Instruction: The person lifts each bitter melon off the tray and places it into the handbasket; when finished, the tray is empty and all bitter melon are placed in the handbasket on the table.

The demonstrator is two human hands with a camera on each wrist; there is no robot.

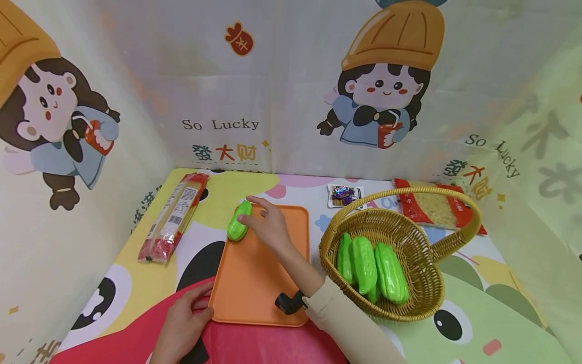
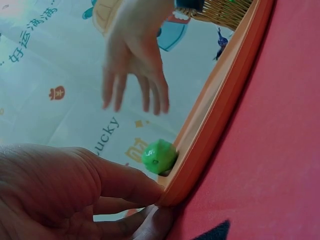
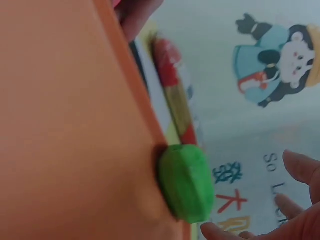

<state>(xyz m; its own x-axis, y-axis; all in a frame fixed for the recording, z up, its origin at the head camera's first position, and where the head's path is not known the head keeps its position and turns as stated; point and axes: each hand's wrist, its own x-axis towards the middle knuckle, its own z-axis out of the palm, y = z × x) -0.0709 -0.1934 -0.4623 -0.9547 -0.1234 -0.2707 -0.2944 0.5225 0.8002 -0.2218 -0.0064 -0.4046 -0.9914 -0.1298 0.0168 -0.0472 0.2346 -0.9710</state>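
Observation:
An orange rectangular tray (image 1: 254,283) lies on the table. My left hand (image 1: 183,319) pinches its near left edge, thumb on top and fingers beneath, as the left wrist view shows. On the tray's far left corner lies a shiny green gourd-like vegetable (image 1: 239,221). My right hand (image 1: 269,222) is over that corner, its fingers extended. In the left wrist view the right hand (image 2: 135,65) hangs apart from the vegetable (image 2: 159,156). The right wrist view shows spread fingers beside the vegetable (image 3: 186,182), holding nothing.
Right of the tray stands a wicker basket (image 1: 427,298) with a tall handle, holding several similar green vegetables (image 1: 392,273). A long red-and-clear packet (image 1: 175,217) lies at left. Behind the basket are a small packet (image 1: 345,195) and a red bag of pale pasta-like pieces (image 1: 436,207).

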